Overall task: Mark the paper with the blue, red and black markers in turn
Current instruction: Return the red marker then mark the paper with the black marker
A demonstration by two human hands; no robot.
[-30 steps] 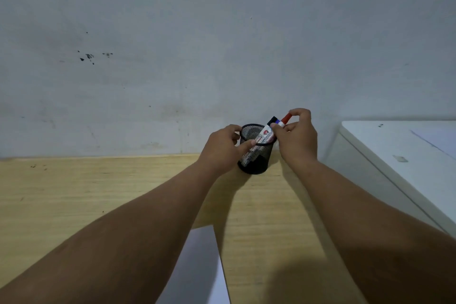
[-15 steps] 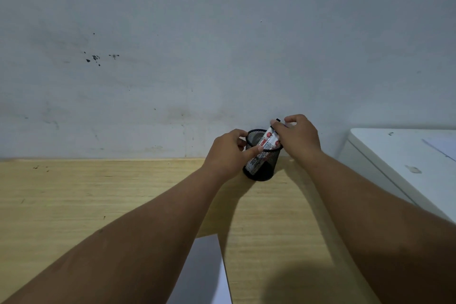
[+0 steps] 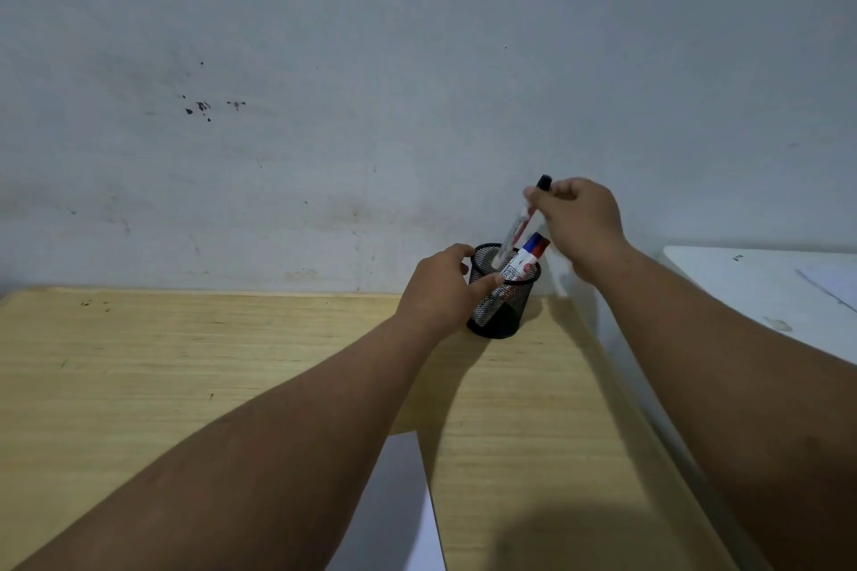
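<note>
Left hand (image 3: 443, 292): we've got it wrapped around the near side of the black mesh cup (image 3: 503, 292), thumb across the front, fingers curled at the rim – holding it on the desk.
Right hand (image 3: 579, 223): pinched shut near the top of the black marker (image 3: 524, 218), up above the cup.
Black marker: pretty much upright, leaning a bit, black cap on top; its lower end is at or just inside the cup's mouth – we can't tell if it's fully clear of the rim.
Blue marker (image 3: 533, 242): in the cup, cap poking out over the right side of the rim.
Red marker (image 3: 541, 247): right beside the blue one, touching it as far as we can see, also sticking out of the cup.
Paper (image 3: 394, 510): white sheet at the near edge of the wooden desk (image 3: 162, 385), partly hidden by our left forearm, well apart from the cup.
Cup spot: far end of the desk, close to the wall (image 3: 371, 60).
Off to the right: a white tabletop (image 3: 765, 287) next to the desk.
</note>
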